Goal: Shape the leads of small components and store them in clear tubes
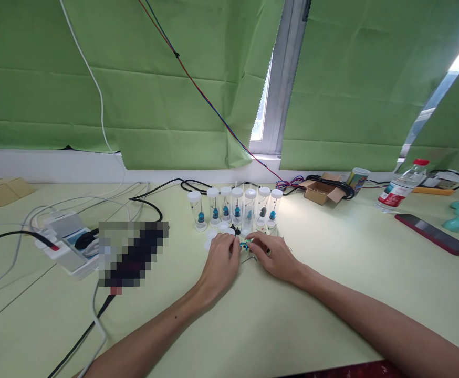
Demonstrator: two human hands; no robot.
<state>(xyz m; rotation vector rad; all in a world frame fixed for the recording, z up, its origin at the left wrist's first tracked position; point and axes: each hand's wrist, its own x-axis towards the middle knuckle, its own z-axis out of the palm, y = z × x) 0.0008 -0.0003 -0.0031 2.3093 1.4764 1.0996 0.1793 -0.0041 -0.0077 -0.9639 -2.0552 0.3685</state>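
Side by side over the table, my left hand [222, 258] and my right hand [275, 254] almost meet. Between their fingertips is a small blue part [244, 245], its kind too small to make out. My left fingers are curled together beside it, and my right thumb and fingers close in from the other side. Just beyond stands a row of clear tubes with white caps, among them a tube [237, 207] with a small blue figure-like piece inside. White discs [209, 240] and small black pieces [235, 230] lie near my left fingertips. A thin dark metal piece [248, 259] lies below the hands.
At left are a white power strip [72, 252], cables and a pixelated dark object [135, 257]. An opened cardboard box [321, 190], a printed canister [357, 180], a red-capped bottle [400, 189] and a dark phone-like slab [434, 234] stand or lie at right. Green blinds [182, 94] hang behind.
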